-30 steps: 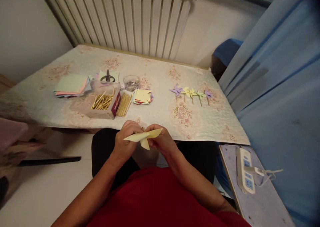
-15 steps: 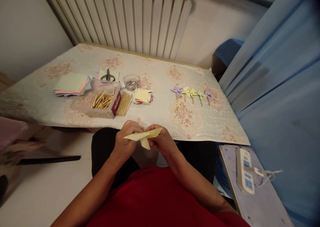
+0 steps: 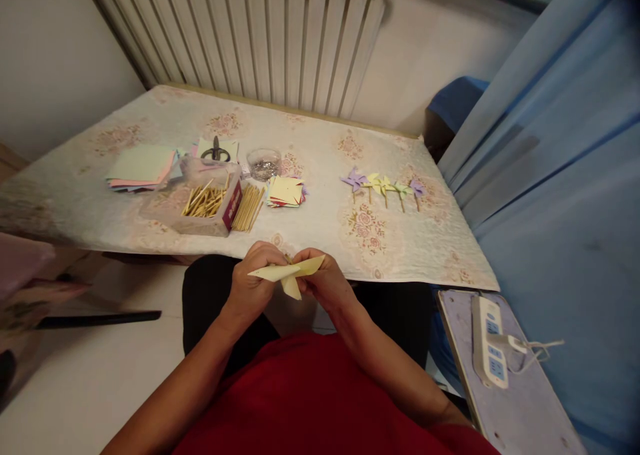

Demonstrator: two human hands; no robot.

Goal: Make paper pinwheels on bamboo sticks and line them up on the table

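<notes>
Almost nothing different from half a second back: left hand [image 3: 253, 278] and right hand [image 3: 323, 283] in the same pose just off the near edge of the table [image 3: 320, 235], over the lap, with only a slight drift of the camera view. Judged from that stillness, fine work in hand at the centre of the paper rather than any big move.

Pale yellow paper piece [image 3: 289, 273] held between both hands, at about 6 o'clock from the stack of cut squares [image 3: 285, 192]. Fingers of the left hand closed on its left side, fingers of the right hand pinched on its right side. One pointed flap out toward 9 o'clock, another toward 2 o'clock, a third hanging down at 6 o'clock; folded like pinwheel blades, thin and flat, creases sharp. Centre of the piece hidden by the fingers, so no telling whether a pin or stick is in there.

On the table, at 1 o'clock from the hands, a row of finished pinwheels [image 3: 384, 187] in purple, yellow and green. At 11 o'clock, a box of wooden sticks [image 3: 204, 205], more sticks just beside it, then a small clear dish [image 3: 263, 164] and scissors [image 3: 215, 152] farther back.
</notes>
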